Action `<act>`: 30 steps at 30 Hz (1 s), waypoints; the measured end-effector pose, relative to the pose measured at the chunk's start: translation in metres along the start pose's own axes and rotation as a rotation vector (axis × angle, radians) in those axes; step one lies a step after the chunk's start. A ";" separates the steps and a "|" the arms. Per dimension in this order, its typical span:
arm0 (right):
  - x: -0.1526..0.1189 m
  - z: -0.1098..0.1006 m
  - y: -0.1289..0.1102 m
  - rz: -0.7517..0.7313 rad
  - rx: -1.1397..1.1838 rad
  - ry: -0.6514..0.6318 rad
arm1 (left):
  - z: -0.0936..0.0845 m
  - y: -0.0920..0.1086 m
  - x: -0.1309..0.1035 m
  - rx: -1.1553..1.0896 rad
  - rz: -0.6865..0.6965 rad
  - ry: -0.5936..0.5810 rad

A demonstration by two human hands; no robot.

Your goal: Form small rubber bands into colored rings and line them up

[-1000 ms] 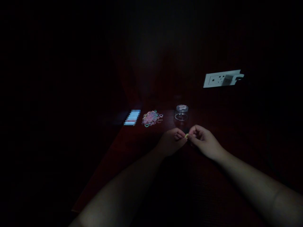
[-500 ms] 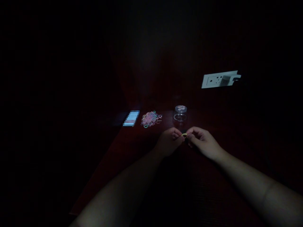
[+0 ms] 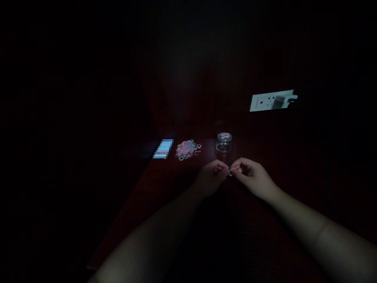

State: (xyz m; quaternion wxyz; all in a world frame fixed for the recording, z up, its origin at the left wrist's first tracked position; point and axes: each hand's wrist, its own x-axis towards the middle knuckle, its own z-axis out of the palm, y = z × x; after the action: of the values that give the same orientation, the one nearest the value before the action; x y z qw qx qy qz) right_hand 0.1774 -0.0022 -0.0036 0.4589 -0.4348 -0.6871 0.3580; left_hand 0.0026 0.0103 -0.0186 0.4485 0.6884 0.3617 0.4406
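A small yellow hair tie [image 3: 230,172] is pinched between the fingertips of my two hands, which nearly meet over the table. My right hand [image 3: 250,175] grips its right side between thumb and forefinger. At its left edge, my left hand [image 3: 212,177] is closed with thumb and forefinger pressed together on it. Just beyond the hands stands a clear jar [image 3: 224,146] with its lid on. Left of the jar lies a loose pile of small coloured hair ties [image 3: 187,149], mostly pink and purple with some green ones.
A lit phone [image 3: 163,149] with a blurred screen lies left of the pile, near the left edge of the dark red table [image 3: 141,200]. On the wall at the right is a white socket plate [image 3: 263,101] with a charger [image 3: 279,102] plugged in. The surroundings are very dark.
The yellow hair tie has turned in my fingers and now shows as a narrower loop. My fingertips have drawn slightly closer together. The jar and pile stay in place.
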 end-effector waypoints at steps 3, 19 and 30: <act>-0.001 0.000 -0.002 -0.030 -0.036 0.014 | 0.002 0.001 -0.001 0.053 -0.011 0.005; -0.002 0.000 -0.002 0.016 -0.014 -0.048 | 0.002 0.002 0.002 0.016 -0.013 0.099; -0.001 -0.001 0.003 -0.003 -0.047 -0.021 | 0.000 0.001 0.001 0.034 -0.017 0.085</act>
State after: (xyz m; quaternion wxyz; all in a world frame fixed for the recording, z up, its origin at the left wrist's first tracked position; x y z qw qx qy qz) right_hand 0.1793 -0.0016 -0.0057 0.4418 -0.4407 -0.7007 0.3459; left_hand 0.0032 0.0111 -0.0173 0.4248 0.6736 0.3934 0.4595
